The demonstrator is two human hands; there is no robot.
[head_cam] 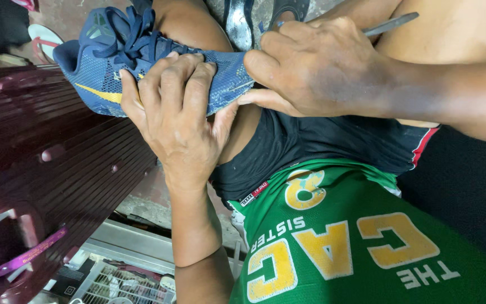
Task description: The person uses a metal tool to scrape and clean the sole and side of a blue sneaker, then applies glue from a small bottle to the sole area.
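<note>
My left hand (178,118) clamps the navy mesh sneaker with a yellow stripe (113,67) on my knee at ten o'clock, while my right-hand fingers (310,67) pinch a grey metal awl (392,23) at its side, seemingly mid-stitch, seam unfinished.

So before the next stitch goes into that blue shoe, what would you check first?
1. Blue shoe held firmly by left hand: ok.
2. Shoe braced on the knee: ok.
3. Metal tool gripped in right hand: ok.
4. Needle seated in the shoe's side: ok.
5. Left fingers away from the needle's point: cannot tell.
6. Thread attached: cannot tell.
</note>
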